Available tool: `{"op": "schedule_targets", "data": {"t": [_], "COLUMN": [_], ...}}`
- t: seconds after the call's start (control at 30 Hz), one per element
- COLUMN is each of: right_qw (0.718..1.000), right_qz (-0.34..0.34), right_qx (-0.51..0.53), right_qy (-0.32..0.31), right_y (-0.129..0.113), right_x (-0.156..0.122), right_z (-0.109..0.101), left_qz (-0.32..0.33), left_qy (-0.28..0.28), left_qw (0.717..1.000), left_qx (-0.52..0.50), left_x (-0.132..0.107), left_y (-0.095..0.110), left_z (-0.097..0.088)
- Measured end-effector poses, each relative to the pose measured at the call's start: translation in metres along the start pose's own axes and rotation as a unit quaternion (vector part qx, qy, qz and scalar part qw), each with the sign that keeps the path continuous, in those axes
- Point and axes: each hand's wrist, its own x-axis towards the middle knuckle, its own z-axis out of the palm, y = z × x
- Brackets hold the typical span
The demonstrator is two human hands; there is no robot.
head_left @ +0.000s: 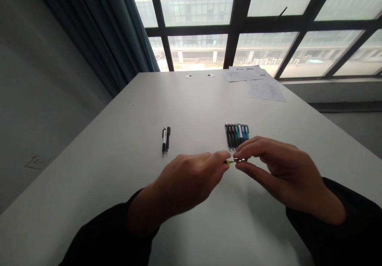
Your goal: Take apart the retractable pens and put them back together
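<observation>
Both my hands meet over the white table (119, 150), pinching the two ends of a small pen (232, 162) with a yellow band and a silvery tip. My left hand (188, 182) grips the yellow end with closed fingers. My right hand (277, 170) pinches the metal end between thumb and fingertips. Just beyond my fingers lies a row of several pens (236, 135), black, green and blue, side by side. Two more pens (165, 139), one white-barrelled and one black, lie together to the left.
Sheets of printed paper (264, 88) lie at the table's far right by the window. Two small white discs (199, 75) sit at the far edge. A dark curtain (113, 39) hangs at the left of the window.
</observation>
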Motion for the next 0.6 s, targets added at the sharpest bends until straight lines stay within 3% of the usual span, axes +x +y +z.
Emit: {"op": "schedule_targets", "data": {"t": [0.2,0.3,0.4,0.47,0.6], "right_qw": [0.999,0.995,0.972,0.938,0.921], "right_qz": [0.035,0.084,0.158,0.193,0.198], "right_qx": [-0.011,-0.05,-0.126,-0.194,-0.209], "right_qy": [-0.003,-0.02,-0.124,-0.213,-0.262], "right_y": [-0.001,0.005,0.023,0.04,0.068], "right_x": [-0.001,0.0,-0.003,-0.009,-0.022], "right_z": [-0.004,-0.005,0.001,0.009,0.025], "left_qz": [-0.017,-0.019,-0.024,-0.028,-0.034], "left_qy": [-0.018,-0.004,0.015,0.023,0.036], "left_qw": [0.999,1.0,1.0,0.999,0.999], "left_qx": [0.023,0.016,0.004,-0.003,-0.011], "left_x": [0.0,0.0,0.002,0.004,0.007], "left_y": [-0.004,-0.006,-0.005,-0.003,-0.001], "left_z": [0.002,0.003,0.003,0.002,0.001]}}
